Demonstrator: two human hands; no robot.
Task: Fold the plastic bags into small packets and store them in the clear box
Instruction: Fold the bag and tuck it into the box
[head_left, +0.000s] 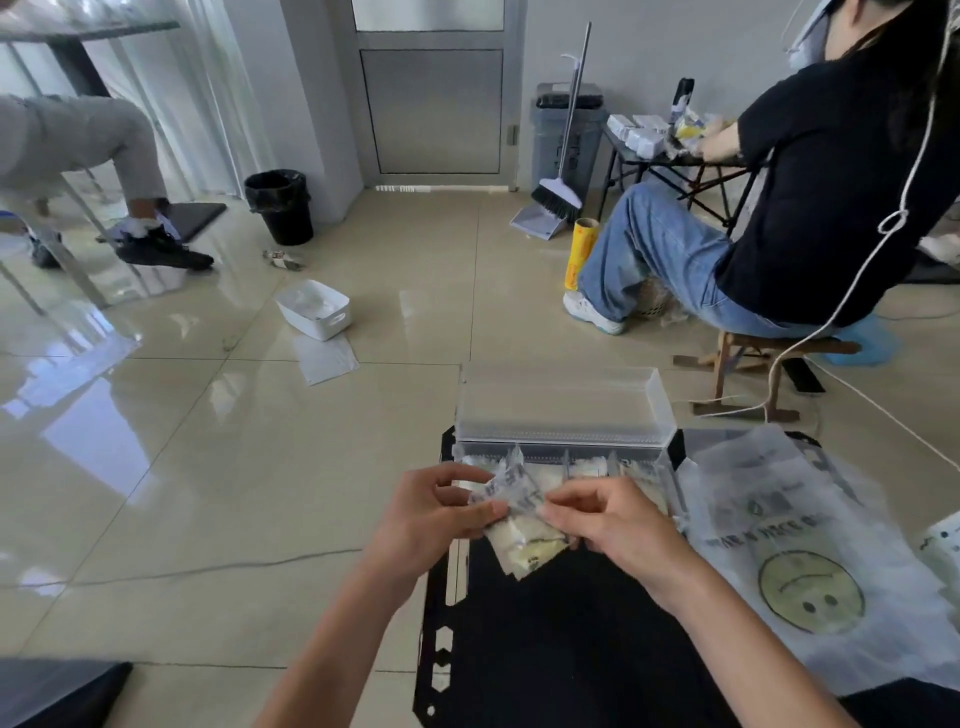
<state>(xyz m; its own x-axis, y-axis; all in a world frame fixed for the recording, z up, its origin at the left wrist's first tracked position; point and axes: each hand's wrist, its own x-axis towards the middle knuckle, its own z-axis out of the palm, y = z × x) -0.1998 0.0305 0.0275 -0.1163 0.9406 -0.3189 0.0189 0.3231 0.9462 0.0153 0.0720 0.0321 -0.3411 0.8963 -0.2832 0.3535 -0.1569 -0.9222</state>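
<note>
left grip (431, 512) and right grip (613, 519) pinching part-folded plastic bag (524, 543), clear box (566, 441) just behind

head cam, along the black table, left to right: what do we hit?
left hand → partly folded bag, pinched by both hands → right hand → smiley-face bag lying flat

A black table (545, 649) with slotted edges carries two things. At its 12 o'clock edge stands the clear box (563, 448), its lid (561, 400) tipped up and open on the far side. From 2 to 3 o'clock a loose pile of flat plastic bags (852, 519) lies spread just beside the box, the top one printed with a yellow smiley face.
</note>
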